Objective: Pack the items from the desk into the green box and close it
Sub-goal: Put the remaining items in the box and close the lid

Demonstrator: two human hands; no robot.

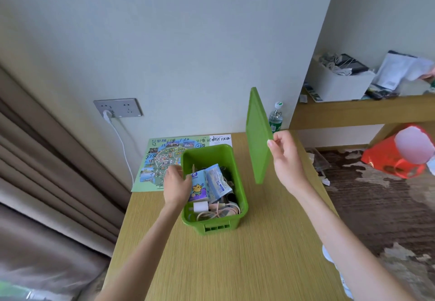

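Observation:
The open green box [242, 203] stands in the middle of the wooden desk [235, 265]. Inside lie a blue tissue packet [200, 186], a pale wipes packet [217, 179], a white charger plug [200, 206] and a coiled pink cable [221, 210]. My left hand [175, 186] rests at the box's left rim, fingers against the tissue packet. My right hand [286, 160] pinches the edge of the green lid [259, 136], which is held upright in the air to the right of the box.
A colourful map sheet [156, 162] lies flat behind the box on the left. A water bottle [275, 118] stands at the back by the wall. A white cord hangs from the wall socket [117, 108]. Curtains hang left; a cluttered shelf [353, 110] and red bag [397, 157] are right.

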